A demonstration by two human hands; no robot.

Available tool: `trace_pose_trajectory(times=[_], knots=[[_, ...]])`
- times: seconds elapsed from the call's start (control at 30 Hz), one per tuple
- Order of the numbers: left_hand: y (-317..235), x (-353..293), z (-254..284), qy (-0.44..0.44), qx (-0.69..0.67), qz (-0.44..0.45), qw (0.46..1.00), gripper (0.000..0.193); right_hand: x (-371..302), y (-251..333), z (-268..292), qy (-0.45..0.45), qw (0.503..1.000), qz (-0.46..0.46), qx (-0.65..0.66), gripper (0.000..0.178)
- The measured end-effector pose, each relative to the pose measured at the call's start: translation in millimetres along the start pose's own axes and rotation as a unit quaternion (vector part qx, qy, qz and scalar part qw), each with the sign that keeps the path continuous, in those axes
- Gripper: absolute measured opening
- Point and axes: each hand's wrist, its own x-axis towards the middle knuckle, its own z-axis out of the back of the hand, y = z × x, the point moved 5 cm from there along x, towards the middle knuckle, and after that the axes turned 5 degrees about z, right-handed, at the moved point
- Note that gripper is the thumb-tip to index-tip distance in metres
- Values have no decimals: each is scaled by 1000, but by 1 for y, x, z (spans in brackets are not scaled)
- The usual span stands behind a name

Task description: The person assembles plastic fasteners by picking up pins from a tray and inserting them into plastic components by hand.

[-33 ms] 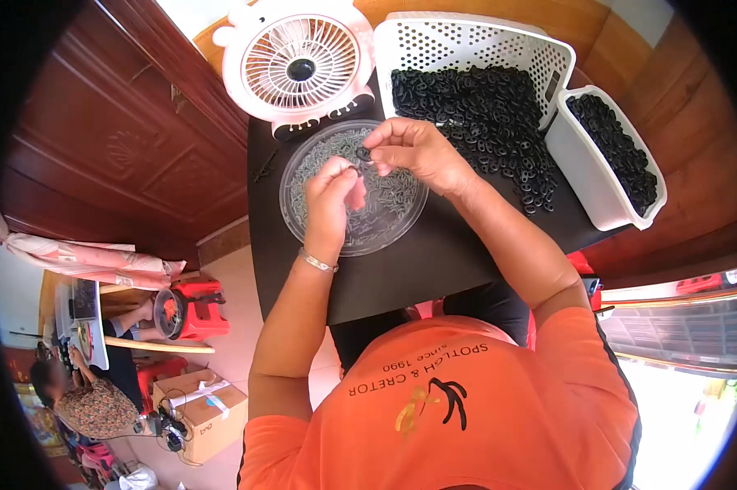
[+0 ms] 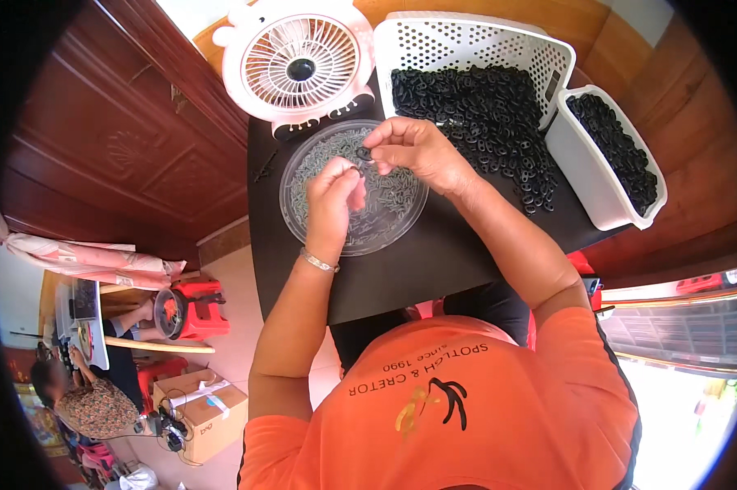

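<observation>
Between the thumb and forefinger of my right hand is a small black oval piece that looks like the loose pieces on the table. Close beside it, my left hand is closed, with a bit of something dark at its thumb tip, too small to name. Both hands are over a round clear tray holding many small grey slender parts. To the right, a heap of black two-holed oval pieces spills out of a tipped white perforated basket onto the dark table.
A white bin with more black pieces stands at the table's right. A pink and white fan is at the back left. Lower left, another person sits at a table near a cardboard box and a red stool.
</observation>
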Motion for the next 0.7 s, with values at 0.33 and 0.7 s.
trace_pose_trajectory(times=[0.33, 0.7], knots=[[3, 0, -2, -6, 45, 10, 999, 14, 1, 0, 3, 5, 996, 14, -86, 15], [4, 0, -3, -10, 24, 20, 999, 14, 1, -2, 2, 2, 994, 23, -107, 15]])
